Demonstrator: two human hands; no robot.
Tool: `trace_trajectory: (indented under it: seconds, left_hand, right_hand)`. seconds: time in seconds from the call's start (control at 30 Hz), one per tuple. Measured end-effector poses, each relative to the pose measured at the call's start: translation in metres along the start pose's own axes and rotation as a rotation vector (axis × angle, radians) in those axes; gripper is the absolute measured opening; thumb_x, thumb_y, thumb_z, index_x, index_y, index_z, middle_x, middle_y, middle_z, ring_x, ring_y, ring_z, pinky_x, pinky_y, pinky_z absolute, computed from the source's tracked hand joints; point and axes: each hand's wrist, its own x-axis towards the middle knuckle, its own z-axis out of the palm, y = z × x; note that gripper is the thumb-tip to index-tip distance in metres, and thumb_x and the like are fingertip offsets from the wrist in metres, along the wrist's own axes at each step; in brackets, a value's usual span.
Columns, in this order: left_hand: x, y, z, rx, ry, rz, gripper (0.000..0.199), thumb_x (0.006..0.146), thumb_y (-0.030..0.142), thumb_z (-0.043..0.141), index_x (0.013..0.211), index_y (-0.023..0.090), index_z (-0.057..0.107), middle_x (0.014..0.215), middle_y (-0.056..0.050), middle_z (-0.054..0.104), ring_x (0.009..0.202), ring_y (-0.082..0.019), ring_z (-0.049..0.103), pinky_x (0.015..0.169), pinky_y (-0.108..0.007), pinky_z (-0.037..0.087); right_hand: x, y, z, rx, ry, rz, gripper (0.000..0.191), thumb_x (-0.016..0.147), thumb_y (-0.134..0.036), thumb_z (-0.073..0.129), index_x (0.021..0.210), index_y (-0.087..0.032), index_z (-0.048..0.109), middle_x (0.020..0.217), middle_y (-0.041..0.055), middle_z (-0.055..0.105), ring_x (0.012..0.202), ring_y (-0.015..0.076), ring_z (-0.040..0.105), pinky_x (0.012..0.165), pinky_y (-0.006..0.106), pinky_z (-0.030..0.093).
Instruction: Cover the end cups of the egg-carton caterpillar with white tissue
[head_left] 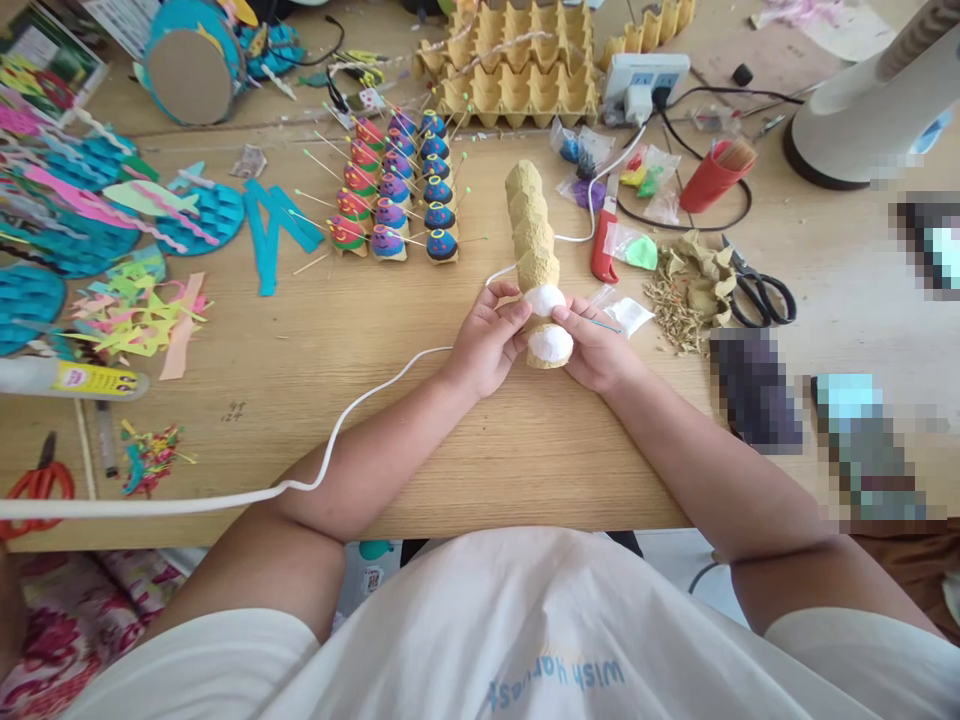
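Note:
A tan egg-carton strip (532,225) is held over the table between both hands. White material covers two of its bumps at the near end, one white bump (551,344) being nearest the body. My left hand (491,340) grips the strip's left side, thumb by the upper white bump (544,300). On the right side my right hand (596,345) pinches the same bump's edge, and a thin blue stick (606,326) shows at its fingers. Beyond the strip stand painted carton caterpillars, one red and green (360,190), one purple (393,188), one dark blue (439,190).
Egg trays (517,70) and a power strip (646,78) lie at the back. On the right are a red-handled cutter (604,245), black scissors (761,295), carton scraps (694,280) and a red cup (716,175). A white cable (352,405) crosses my left arm. Blue crafts (202,218) lie left.

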Motion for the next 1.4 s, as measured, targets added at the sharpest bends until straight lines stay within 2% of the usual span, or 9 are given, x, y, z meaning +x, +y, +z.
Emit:
trace_trajectory:
  seconds: [0.2,0.33,0.43,0.57,0.7,0.87,1.13,1.27,1.4]
  left_hand:
    - [0.0000,0.0005,-0.0001,0.044,-0.010,0.009,0.050,0.072,0.031,0.102,0.099,0.027,0.060,0.086,0.007,0.077,0.076,-0.013,0.074,0.067,-0.024,0.056]
    - [-0.0006,0.0020,0.0016,0.054,-0.010,0.006,0.049,0.072,0.029,0.101,0.097,0.027,0.058,0.081,0.008,0.076,0.074,-0.012,0.072,0.067,-0.024,0.055]
    - [-0.0015,0.0023,0.0020,0.035,-0.047,0.008,0.050,0.071,0.029,0.102,0.098,0.027,0.060,0.084,0.008,0.077,0.076,-0.012,0.073,0.068,-0.024,0.055]
    - [-0.0012,0.0005,-0.0004,0.003,-0.098,0.028,0.053,0.070,0.038,0.103,0.101,0.027,0.062,0.090,0.007,0.078,0.076,-0.012,0.073,0.066,-0.024,0.056]
    - [0.0005,-0.0011,-0.0034,0.014,-0.094,0.044,0.055,0.068,0.040,0.104,0.100,0.026,0.061,0.091,0.008,0.079,0.074,-0.011,0.073,0.066,-0.023,0.057]
    - [0.0003,-0.0007,-0.0037,0.026,-0.128,0.036,0.054,0.070,0.037,0.103,0.100,0.026,0.060,0.087,0.009,0.078,0.075,-0.010,0.074,0.065,-0.021,0.057]
    - [-0.0008,-0.0004,-0.0028,0.065,-0.139,0.031,0.056,0.066,0.042,0.104,0.098,0.027,0.060,0.087,0.008,0.077,0.075,-0.011,0.073,0.066,-0.024,0.057]
    - [-0.0005,-0.0006,-0.0045,0.051,-0.142,0.031,0.054,0.071,0.050,0.100,0.101,0.027,0.062,0.088,0.006,0.075,0.073,-0.013,0.071,0.063,-0.026,0.055]
    - [0.0018,-0.0030,-0.0069,0.080,-0.123,0.044,0.052,0.073,0.047,0.099,0.101,0.028,0.059,0.089,0.005,0.074,0.077,-0.014,0.071,0.064,-0.027,0.054]
  right_hand:
    - [0.0007,-0.0005,-0.0007,0.020,-0.001,0.006,0.045,0.066,-0.046,0.104,0.081,-0.021,0.069,0.073,-0.0032,0.072,0.065,0.0116,0.064,0.064,0.027,0.055]
    - [-0.0005,-0.0008,-0.0029,0.000,-0.042,0.013,0.044,0.071,-0.048,0.101,0.086,-0.022,0.069,0.074,-0.0040,0.070,0.067,0.0121,0.064,0.066,0.028,0.055]
    - [-0.0014,-0.0015,-0.0041,-0.004,-0.066,0.003,0.043,0.075,-0.051,0.098,0.087,-0.023,0.068,0.077,-0.0045,0.070,0.068,0.0115,0.064,0.066,0.027,0.055]
    - [-0.0019,-0.0014,-0.0029,0.007,-0.036,-0.008,0.046,0.070,-0.048,0.102,0.085,-0.022,0.067,0.079,-0.0039,0.072,0.068,0.0112,0.063,0.063,0.026,0.053]
    - [-0.0019,-0.0008,-0.0019,0.006,-0.041,-0.002,0.048,0.066,-0.044,0.104,0.084,-0.022,0.066,0.076,-0.0043,0.071,0.066,0.0112,0.063,0.062,0.026,0.053]
    - [-0.0011,0.0006,-0.0030,0.005,-0.064,-0.009,0.048,0.071,-0.055,0.100,0.082,-0.023,0.066,0.076,-0.0038,0.069,0.065,0.0116,0.062,0.060,0.026,0.054]
    - [-0.0002,0.0032,-0.0030,0.011,-0.040,-0.028,0.051,0.072,-0.053,0.100,0.077,-0.022,0.060,0.072,-0.0049,0.065,0.063,0.0106,0.060,0.058,0.025,0.051]
    - [-0.0003,0.0029,-0.0021,0.017,-0.033,-0.023,0.051,0.071,-0.052,0.100,0.077,-0.022,0.060,0.073,-0.0043,0.067,0.064,0.0109,0.061,0.059,0.025,0.052]
    - [-0.0010,0.0026,-0.0005,0.018,-0.039,-0.025,0.052,0.068,-0.050,0.102,0.073,-0.022,0.058,0.069,-0.0056,0.064,0.061,0.0100,0.058,0.057,0.024,0.050]
